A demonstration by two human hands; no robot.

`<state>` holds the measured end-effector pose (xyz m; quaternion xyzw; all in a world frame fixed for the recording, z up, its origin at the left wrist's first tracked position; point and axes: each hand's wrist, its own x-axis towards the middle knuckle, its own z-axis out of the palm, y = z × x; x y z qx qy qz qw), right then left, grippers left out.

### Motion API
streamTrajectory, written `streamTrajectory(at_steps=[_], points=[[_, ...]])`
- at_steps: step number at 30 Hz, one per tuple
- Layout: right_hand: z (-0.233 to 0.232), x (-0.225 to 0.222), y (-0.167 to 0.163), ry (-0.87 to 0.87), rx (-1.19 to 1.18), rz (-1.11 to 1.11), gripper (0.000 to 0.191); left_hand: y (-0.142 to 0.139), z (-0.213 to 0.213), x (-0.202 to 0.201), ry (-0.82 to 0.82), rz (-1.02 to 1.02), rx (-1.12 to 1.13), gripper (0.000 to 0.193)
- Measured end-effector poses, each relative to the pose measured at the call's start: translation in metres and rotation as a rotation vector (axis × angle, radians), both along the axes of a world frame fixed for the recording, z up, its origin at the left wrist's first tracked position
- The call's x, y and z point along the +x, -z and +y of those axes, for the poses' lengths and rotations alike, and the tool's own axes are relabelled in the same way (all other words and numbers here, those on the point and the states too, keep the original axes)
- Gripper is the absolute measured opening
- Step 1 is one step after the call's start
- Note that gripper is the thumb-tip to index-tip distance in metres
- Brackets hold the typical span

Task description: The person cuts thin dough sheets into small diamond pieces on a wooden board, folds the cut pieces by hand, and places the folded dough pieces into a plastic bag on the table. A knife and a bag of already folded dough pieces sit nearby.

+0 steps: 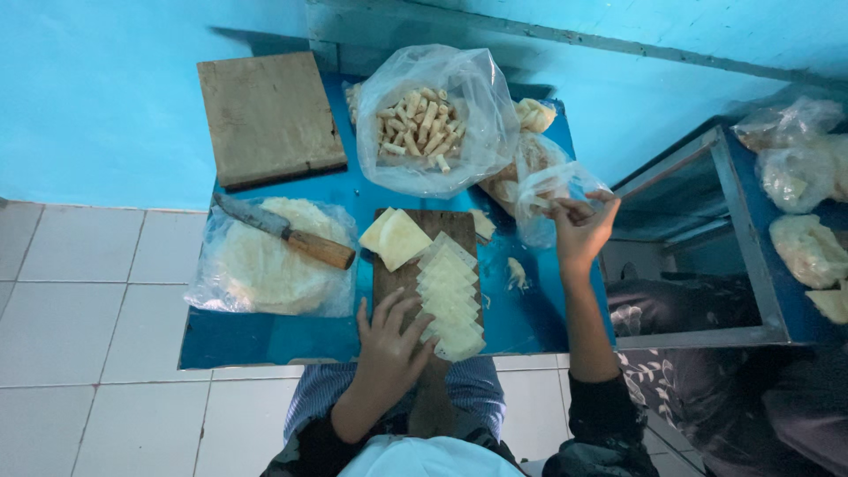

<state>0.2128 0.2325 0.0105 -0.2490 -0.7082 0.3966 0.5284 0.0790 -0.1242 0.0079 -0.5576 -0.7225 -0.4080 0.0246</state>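
While the left hand [389, 340] lies flat with spread fingers on the cutting board [402, 274] at lower centre, touching the fanned row of pale dough squares [450, 296], the right hand [579, 228] pinches a small clear plastic bag [548, 190] at centre right, seemingly filled with pastry.

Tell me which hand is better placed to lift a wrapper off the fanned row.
Left. The left hand rests on the wrapper row, while the right hand pinches a plastic bag.
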Motion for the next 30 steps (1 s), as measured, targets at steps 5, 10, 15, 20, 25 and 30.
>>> streamTrajectory(at_steps=[5,10,15,20,25,30], points=[[0.008,0.026,0.001,0.060,-0.122,0.101,0.053,-0.007,-0.009,0.001,-0.018,0.010,-0.039,0.034],[-0.012,0.059,-0.016,0.128,-0.124,0.209,0.054,-0.014,-0.014,0.004,-0.034,0.007,-0.065,0.035],[-0.066,0.091,-0.025,0.090,-0.234,0.266,0.054,-0.014,-0.013,0.015,-0.085,0.017,-0.135,0.037],[-0.130,0.092,-0.016,-0.051,-0.375,0.144,0.052,-0.014,-0.012,0.024,-0.135,0.035,-0.102,0.027],[-0.177,0.081,-0.006,-0.165,-0.310,-0.015,0.053,-0.017,-0.009,0.029,-0.143,0.122,-0.116,0.018],[-0.195,0.080,-0.001,-0.194,0.029,-0.114,0.054,-0.021,-0.006,0.033,-0.232,0.137,-0.158,0.028]])
